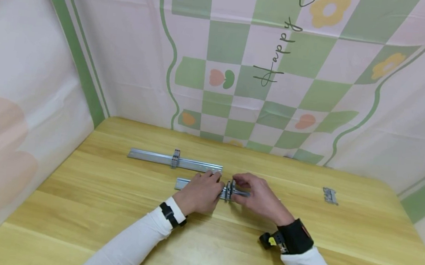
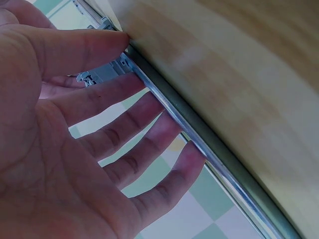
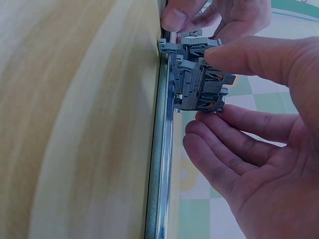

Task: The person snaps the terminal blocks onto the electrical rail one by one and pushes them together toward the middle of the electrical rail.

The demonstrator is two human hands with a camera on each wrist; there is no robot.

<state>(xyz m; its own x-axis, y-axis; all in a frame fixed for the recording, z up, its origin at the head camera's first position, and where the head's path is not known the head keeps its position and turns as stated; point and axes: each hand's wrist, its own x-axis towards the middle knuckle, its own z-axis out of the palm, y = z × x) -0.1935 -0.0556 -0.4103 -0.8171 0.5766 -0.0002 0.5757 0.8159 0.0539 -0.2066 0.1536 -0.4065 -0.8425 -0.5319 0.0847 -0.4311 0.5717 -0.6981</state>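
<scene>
Gray block [image 3: 188, 84] against metal rail [image 1: 182, 184], pinched by right hand [image 1: 261, 199], just beside left hand [image 1: 201, 192], which grips rail.

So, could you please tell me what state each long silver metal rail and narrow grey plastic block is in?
Far rail: lying flat.
Far rail's blocks: fitted across it, upright.
Near rail: lying flat, held by left grip.
Pinched block: at near rail, in right grip; full seating unclear.
Neighbouring block: standing across near rail.
Loose block: lying off both rails.
</scene>
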